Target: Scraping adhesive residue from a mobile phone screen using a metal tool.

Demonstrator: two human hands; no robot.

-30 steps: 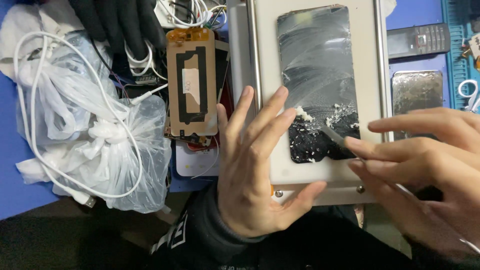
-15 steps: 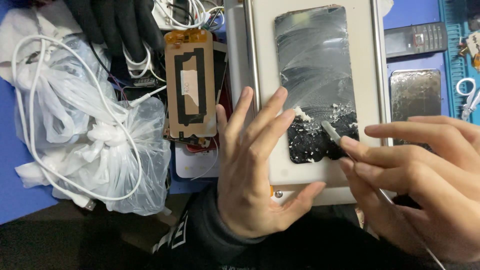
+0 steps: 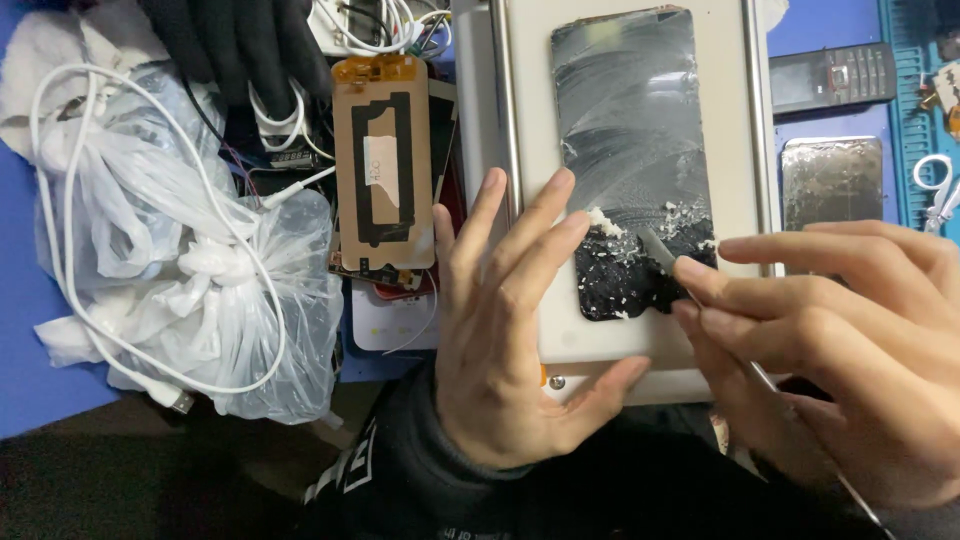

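A dark phone screen panel [image 3: 630, 130] lies on a white heating plate [image 3: 730, 120], smeared with grey film and white glue crumbs [image 3: 640, 225] across its lower part. My left hand [image 3: 510, 330] rests flat with fingers spread, its fingertips on the panel's lower left edge. My right hand [image 3: 840, 340] pinches a thin metal scraper [image 3: 662, 252] whose tip touches the panel among the crumbs. The tool's handle runs out under my palm toward the lower right.
A phone back frame [image 3: 385, 165] with tan adhesive lies left of the plate. A clear plastic bag [image 3: 190, 280] with white cables sits further left. A black glove [image 3: 240, 40], a keypad phone [image 3: 830, 75], a second worn panel [image 3: 830, 185] and scissors [image 3: 935, 185] lie around.
My right hand has slid left and slightly up with the scraper, bringing its tip further onto the panel. My left hand has stayed in place.
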